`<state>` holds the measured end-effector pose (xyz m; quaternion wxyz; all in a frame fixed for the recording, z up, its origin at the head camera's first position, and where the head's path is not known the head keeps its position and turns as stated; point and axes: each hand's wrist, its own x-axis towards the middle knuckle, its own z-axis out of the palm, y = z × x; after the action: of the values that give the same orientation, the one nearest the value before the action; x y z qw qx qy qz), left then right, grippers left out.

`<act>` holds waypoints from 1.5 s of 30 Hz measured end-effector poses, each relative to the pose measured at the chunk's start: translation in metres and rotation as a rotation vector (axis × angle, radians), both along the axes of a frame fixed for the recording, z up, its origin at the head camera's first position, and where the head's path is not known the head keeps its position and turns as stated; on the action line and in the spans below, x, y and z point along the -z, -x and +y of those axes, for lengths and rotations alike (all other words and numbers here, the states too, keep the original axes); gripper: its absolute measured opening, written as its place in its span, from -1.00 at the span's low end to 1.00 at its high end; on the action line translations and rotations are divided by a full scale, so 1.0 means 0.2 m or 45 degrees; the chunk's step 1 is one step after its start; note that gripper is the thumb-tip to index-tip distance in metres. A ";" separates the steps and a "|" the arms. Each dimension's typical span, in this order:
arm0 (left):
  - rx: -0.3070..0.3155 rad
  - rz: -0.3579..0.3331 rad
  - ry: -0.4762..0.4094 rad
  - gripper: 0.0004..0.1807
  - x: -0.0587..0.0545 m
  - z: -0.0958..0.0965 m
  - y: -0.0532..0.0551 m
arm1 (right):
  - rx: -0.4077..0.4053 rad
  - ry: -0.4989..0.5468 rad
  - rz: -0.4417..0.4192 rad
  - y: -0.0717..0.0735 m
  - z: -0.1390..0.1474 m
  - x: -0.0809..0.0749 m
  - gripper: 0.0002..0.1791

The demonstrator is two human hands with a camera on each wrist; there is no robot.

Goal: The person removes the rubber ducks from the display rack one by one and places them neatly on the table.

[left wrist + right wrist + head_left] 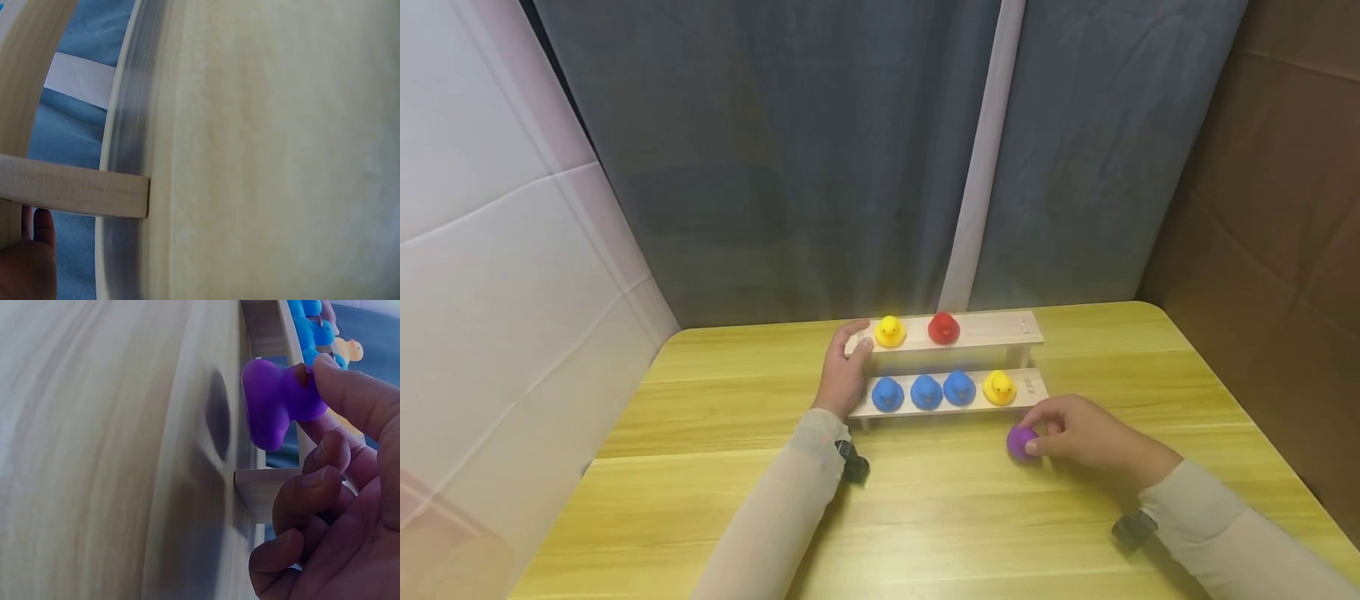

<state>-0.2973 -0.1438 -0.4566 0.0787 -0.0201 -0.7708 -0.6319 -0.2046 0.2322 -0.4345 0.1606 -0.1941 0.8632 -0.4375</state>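
Observation:
My right hand (1086, 437) pinches a purple rubber duck (272, 400) by its head between thumb and fingers. In the right wrist view the duck hangs just off the table, its shadow beside it. A two-tier wooden rack (985, 331) stands on the table. My left hand (844, 371) grips the left end of its upper shelf, thumb in front; in the left wrist view only part of that hand shows, beside a rack leg (81, 187). Next to the left thumb sits a yellow duck (890, 332), then a red duck (943, 328).
The lower shelf carries three blue ducks (927, 392) and a yellow duck (999, 387) at the right. The rack stands near the back of the wooden table (925, 525). A grey curtain (812, 167) hangs behind; white and brown panels flank the table.

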 end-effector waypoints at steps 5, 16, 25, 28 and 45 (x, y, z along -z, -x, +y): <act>0.005 -0.009 0.003 -0.58 0.00 0.00 0.00 | -0.014 -0.026 0.040 0.00 0.00 0.01 -0.73; -0.001 0.000 0.001 -0.58 0.00 0.00 0.00 | -0.007 -0.047 0.037 0.00 -0.02 0.02 -0.73; -0.008 -0.019 -0.003 -0.58 0.00 -0.01 0.00 | -0.056 -0.013 0.030 0.01 -0.02 0.01 -0.71; -0.004 -0.011 -0.009 -0.59 0.00 -0.01 0.00 | -0.071 -0.006 0.037 0.01 -0.02 0.02 -0.72; -0.007 -0.012 -0.012 -0.58 0.00 0.00 0.00 | 0.036 -0.104 0.008 0.02 -0.01 -0.08 -0.63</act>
<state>-0.2971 -0.1430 -0.4561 0.0767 -0.0145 -0.7683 -0.6353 -0.2094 0.2295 -0.4183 0.1595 -0.1763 0.8835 -0.4035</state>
